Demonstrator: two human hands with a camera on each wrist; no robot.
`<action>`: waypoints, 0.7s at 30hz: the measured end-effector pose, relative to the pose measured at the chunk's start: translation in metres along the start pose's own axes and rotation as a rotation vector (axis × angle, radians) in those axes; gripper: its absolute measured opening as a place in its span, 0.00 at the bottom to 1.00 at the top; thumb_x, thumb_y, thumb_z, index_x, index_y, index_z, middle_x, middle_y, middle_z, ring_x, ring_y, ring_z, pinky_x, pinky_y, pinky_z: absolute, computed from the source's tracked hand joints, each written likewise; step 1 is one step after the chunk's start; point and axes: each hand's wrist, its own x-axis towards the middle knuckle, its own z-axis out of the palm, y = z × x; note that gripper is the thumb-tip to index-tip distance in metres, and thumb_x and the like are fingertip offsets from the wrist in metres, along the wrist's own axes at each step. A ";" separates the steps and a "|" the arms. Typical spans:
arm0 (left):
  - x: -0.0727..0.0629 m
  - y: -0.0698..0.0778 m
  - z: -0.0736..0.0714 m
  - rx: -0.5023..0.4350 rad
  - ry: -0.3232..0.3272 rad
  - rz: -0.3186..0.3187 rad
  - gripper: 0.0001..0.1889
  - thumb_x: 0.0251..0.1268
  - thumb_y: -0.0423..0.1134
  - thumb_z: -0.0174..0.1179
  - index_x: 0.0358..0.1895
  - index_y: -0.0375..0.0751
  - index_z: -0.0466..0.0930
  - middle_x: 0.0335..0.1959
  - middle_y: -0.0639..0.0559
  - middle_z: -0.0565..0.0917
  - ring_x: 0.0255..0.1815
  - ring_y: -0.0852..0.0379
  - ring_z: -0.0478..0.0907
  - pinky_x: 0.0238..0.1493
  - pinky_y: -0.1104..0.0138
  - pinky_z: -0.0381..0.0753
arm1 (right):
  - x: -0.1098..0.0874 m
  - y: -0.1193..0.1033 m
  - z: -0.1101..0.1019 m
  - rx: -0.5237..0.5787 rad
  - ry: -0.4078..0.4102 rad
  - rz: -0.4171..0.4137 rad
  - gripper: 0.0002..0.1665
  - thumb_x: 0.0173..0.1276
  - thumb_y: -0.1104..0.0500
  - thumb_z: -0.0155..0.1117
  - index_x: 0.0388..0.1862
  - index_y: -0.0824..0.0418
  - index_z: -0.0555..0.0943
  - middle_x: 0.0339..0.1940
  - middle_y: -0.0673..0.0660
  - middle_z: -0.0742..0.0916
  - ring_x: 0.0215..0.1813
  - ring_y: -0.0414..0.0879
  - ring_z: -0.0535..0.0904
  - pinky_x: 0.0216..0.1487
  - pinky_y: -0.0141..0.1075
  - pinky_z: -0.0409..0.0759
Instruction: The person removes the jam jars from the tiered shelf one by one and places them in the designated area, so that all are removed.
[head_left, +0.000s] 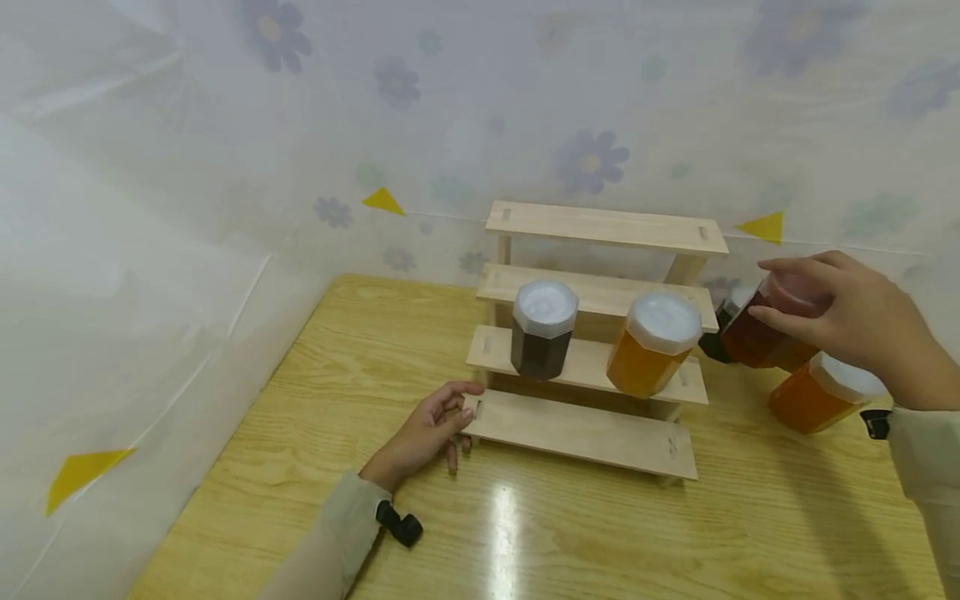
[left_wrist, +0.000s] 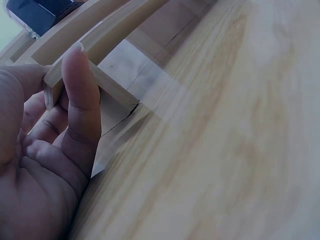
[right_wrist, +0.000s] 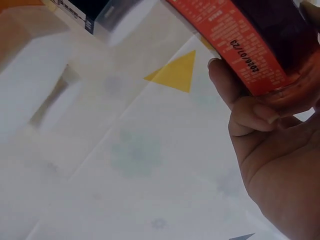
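Note:
A stepped wooden rack [head_left: 577,433] stands on the table, its lowest board gripped at the left end by my left hand [head_left: 431,429]. In the left wrist view, the fingers of that hand curl round the board's corner [left_wrist: 75,70]. To the right of the rack, my right hand [head_left: 855,312] holds a dark red jar [head_left: 757,329], tilted. Its red label [right_wrist: 240,55] with a printed date faces the right wrist camera. On the second board from the bottom stand a dark jar [head_left: 542,350] and an amber jar [head_left: 647,362], both with pale lids.
Right of the rack, another amber jar [head_left: 806,404] is on the table below my right hand. A dark jar [head_left: 716,337] is partly hidden behind the held one. A flowered plastic sheet [head_left: 465,108] hangs behind the table [head_left: 300,400], with yellow triangles [head_left: 384,201] on it.

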 end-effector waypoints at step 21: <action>0.001 -0.001 -0.001 0.001 0.002 -0.001 0.21 0.84 0.38 0.53 0.74 0.43 0.67 0.41 0.46 0.71 0.31 0.51 0.82 0.15 0.64 0.84 | -0.023 0.015 0.047 0.054 -0.109 -0.008 0.35 0.63 0.52 0.80 0.63 0.68 0.78 0.57 0.77 0.76 0.47 0.76 0.78 0.42 0.73 0.77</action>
